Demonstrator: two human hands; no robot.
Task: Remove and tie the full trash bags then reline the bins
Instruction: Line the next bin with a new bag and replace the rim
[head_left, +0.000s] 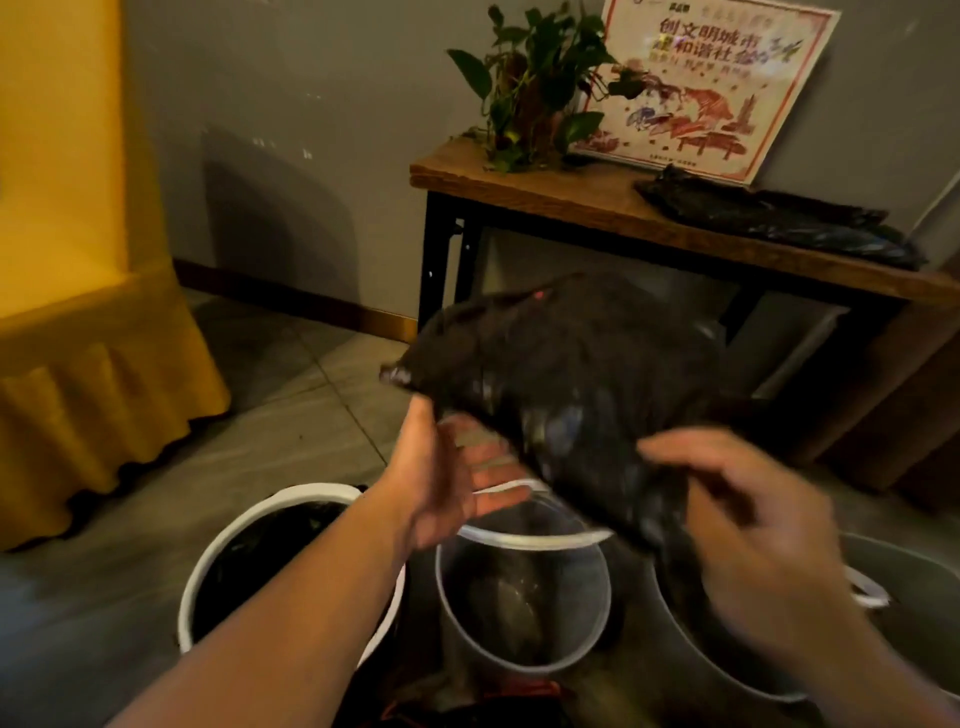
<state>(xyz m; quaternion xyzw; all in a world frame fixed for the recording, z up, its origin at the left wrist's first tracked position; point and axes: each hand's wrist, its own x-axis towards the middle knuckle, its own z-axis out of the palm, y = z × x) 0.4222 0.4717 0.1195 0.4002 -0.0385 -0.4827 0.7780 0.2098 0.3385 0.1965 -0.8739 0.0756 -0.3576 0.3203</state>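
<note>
The left bin (223, 540) looks lined, the middle bin (519, 660) bare; over its rim the left hand (447, 478), fingers spread, touches the black bag (571, 364), the grip of the blurred right hand (753, 509) unclear, spare bags (779, 223) on the table (545, 197) at its right end: relining seems partway done.

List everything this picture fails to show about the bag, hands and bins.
Head view:
- Right hand: motion blur hides its grip on the black bag.
- Black bag: blurred, so tied or open is unclear.
- Right bin: cut by the frame edge, covered by the right hand.
- Middle bin: contents too dim to identify.
</note>
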